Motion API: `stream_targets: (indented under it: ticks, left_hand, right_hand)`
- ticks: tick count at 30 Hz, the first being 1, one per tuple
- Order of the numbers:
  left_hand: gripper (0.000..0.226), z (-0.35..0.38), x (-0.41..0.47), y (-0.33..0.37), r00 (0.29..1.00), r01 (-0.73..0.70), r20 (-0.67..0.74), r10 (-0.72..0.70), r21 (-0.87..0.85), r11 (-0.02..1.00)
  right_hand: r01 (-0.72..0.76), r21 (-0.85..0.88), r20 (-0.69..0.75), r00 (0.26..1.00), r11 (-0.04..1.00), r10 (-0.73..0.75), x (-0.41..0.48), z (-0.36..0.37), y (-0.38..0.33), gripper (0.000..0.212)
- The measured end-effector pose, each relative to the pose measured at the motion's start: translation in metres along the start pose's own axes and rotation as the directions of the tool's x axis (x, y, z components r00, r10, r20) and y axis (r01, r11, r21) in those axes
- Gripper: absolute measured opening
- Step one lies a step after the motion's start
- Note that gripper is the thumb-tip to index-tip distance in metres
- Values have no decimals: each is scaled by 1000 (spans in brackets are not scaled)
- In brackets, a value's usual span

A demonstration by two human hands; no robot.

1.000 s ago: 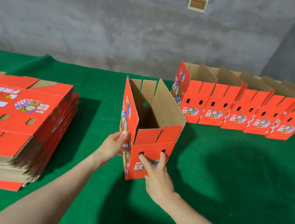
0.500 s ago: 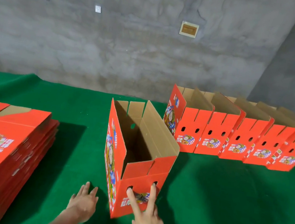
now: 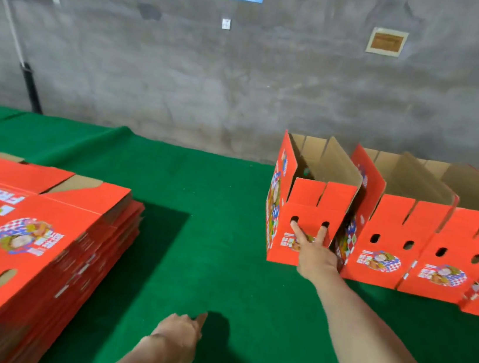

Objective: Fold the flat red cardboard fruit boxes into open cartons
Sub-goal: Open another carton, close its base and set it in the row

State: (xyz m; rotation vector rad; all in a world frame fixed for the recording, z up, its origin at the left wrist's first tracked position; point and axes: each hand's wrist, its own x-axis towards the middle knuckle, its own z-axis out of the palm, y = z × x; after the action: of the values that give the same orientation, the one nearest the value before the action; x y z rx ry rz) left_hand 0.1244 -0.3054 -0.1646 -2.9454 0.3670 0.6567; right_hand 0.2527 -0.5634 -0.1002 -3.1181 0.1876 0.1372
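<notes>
Head view: your right hand [image 3: 315,255] hooks two fingers into the folded carton [image 3: 307,218], pressed beside the carton row [image 3: 426,241] at the table's [image 3: 208,238] far right. Your left hand [image 3: 179,339] hovers loosely open over bare green; the flat stack [image 3: 29,244] is cut off left.

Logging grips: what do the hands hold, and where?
Right hand hooks two fingers into the handle holes of the open red cardboard carton. Left hand holds nothing.

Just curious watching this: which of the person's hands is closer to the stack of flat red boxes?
The left. The left hand hangs over the green table just right of the stack of flat boxes, empty, touching nothing. The right hand is far across, two fingers in the holes of the newly folded carton.
</notes>
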Motion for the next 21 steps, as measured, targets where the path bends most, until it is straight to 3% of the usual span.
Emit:
stream_targets:
  ticks: [9,12,14,17,19,21]
  left_hand:
    - [60,-2,2,-3,996,86,5,-86,-100,991]
    - [59,3,0,-8,995,101,19,-100,-142,985]
    - [58,5,-2,-13,992,122,37,-117,-171,978]
    - [56,6,-4,-22,988,149,77,-134,-245,958]
    - [55,7,-10,-23,985,161,107,-137,-264,951]
    - [57,7,-24,-20,983,146,147,-107,-292,945]
  right_hand:
    - [-140,-60,43,989,988,143,36,-12,63,93]
    - [-167,29,124,979,986,162,29,-15,59,93]
    - [-200,203,170,971,959,167,18,-16,49,93]
    - [-50,502,-49,995,863,86,-25,-6,8,78]
    - [132,579,-176,984,805,-35,-73,8,-27,56]
    - [271,602,-204,962,751,-183,-123,22,-55,43]
